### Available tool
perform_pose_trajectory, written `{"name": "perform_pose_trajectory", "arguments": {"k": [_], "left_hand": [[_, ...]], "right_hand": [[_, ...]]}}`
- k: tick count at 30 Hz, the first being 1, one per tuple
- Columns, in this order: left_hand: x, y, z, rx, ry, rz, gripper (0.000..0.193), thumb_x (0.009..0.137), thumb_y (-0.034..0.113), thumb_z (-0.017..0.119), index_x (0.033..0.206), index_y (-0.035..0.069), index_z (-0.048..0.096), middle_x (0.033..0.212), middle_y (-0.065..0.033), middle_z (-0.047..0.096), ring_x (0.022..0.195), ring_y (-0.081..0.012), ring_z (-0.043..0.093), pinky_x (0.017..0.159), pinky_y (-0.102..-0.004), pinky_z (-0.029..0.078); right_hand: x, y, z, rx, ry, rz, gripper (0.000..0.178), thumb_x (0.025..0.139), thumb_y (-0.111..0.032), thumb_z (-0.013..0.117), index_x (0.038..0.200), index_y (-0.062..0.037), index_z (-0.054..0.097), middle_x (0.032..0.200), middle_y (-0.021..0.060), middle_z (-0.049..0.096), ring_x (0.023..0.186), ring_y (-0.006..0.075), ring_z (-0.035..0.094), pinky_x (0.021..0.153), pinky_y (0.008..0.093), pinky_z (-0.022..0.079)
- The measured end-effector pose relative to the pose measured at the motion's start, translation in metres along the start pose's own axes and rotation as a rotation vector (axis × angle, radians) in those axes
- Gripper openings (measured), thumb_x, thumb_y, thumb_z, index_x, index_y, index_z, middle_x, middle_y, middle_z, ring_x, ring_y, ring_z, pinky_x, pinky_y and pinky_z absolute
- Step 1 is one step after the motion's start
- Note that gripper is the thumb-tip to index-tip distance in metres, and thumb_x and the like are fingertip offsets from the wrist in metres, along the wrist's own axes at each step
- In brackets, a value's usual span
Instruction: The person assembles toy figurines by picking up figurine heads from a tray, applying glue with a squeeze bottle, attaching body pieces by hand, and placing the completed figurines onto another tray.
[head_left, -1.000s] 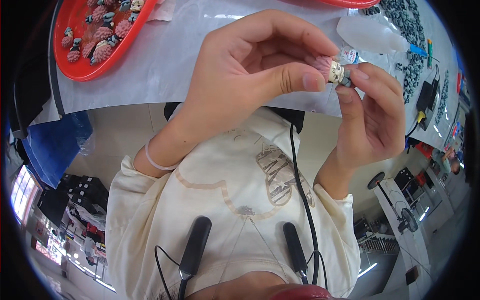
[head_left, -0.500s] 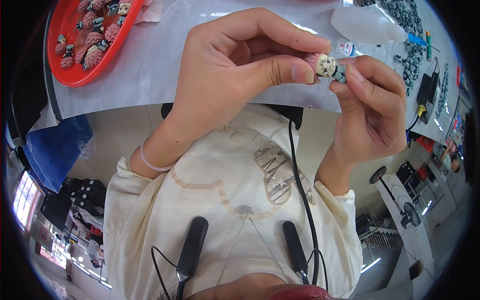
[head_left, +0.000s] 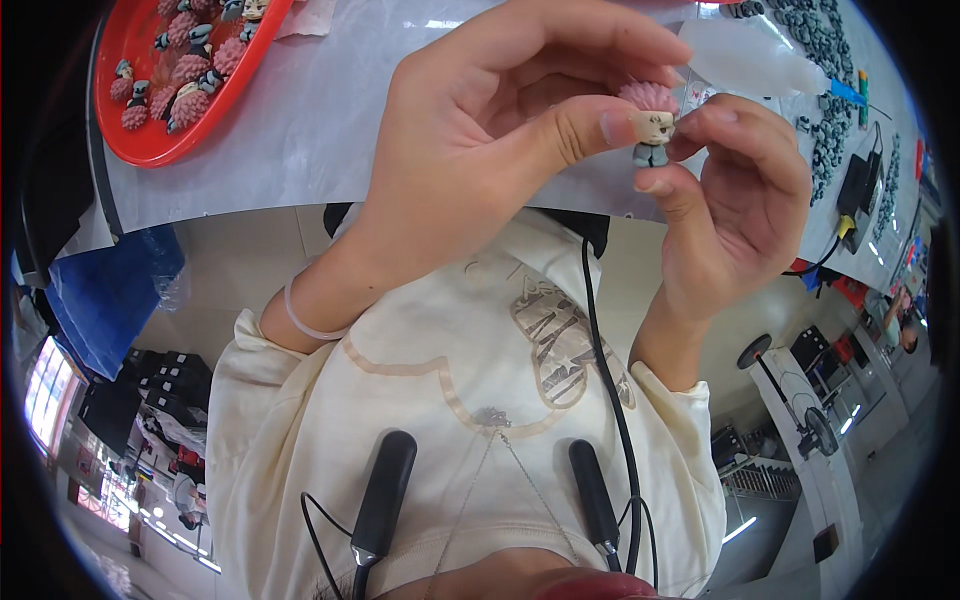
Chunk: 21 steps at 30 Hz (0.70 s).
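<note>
A small figurine with spiky pink hair, a pale face and a grey body stands upright between my hands, above the table. My left hand has its thumb against the side of the figurine's head, with the forefinger arched over the hair. From the other side, my right hand touches the figurine with its fingertips, its thumb just below the grey feet. The back of the figurine is hidden.
Pink-haired figurines fill a red tray at the far left. A translucent squeeze bottle with a blue tip lies behind my right hand. Many small grey parts are spread at the right. The table's near edge runs below my hands.
The figurine has turned from lying sideways to standing upright, its hair now on top. My right thumb has moved down from the grey body to beneath it.
</note>
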<state>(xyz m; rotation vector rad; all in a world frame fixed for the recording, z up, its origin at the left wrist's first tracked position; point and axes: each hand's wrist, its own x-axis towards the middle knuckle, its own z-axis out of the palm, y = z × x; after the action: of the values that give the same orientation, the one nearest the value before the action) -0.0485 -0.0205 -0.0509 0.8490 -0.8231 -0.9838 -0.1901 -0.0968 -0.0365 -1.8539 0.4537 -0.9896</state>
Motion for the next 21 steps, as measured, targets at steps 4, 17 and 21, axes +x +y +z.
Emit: {"name": "perform_pose_trajectory", "arguments": {"k": [4, 17, 21], "left_hand": [[-0.001, 0.001, -0.001, -0.022, 0.013, -0.029, 0.024, 0.084, 0.005, 0.057, 0.106, -0.004, 0.052, 0.099, -0.0133, 0.059, 0.09, -0.0177, 0.058, 0.08, -0.0283, 0.047], [0.002, 0.011, 0.005, -0.119, 0.044, -0.264, 0.029, 0.085, 0.008, 0.057, 0.111, -0.002, 0.048, 0.098, -0.0088, 0.057, 0.088, -0.0139, 0.056, 0.076, -0.0248, 0.046], [-0.008, 0.016, 0.001, 0.068, 0.014, -0.165, 0.018, 0.084, 0.011, 0.059, 0.098, 0.0, 0.055, 0.086, -0.0052, 0.06, 0.081, -0.01, 0.057, 0.072, -0.0234, 0.046]], "right_hand": [[0.005, 0.0, 0.001, -0.225, -0.113, -0.091, 0.048, 0.065, -0.009, 0.075, 0.106, 0.0057, 0.054, 0.103, 0.0154, 0.052, 0.086, 0.0203, 0.052, 0.069, 0.0281, 0.044], [0.009, 0.003, 0.005, -0.228, 0.04, -0.202, 0.042, 0.063, -0.01, 0.075, 0.1, 0.0018, 0.059, 0.096, 0.0137, 0.054, 0.081, 0.0205, 0.055, 0.068, 0.0271, 0.047], [0.004, -0.008, 0.011, -0.454, -0.028, -0.187, 0.039, 0.066, -0.009, 0.074, 0.102, -0.0013, 0.059, 0.098, 0.0144, 0.054, 0.081, 0.0227, 0.055, 0.068, 0.0294, 0.046]]}}
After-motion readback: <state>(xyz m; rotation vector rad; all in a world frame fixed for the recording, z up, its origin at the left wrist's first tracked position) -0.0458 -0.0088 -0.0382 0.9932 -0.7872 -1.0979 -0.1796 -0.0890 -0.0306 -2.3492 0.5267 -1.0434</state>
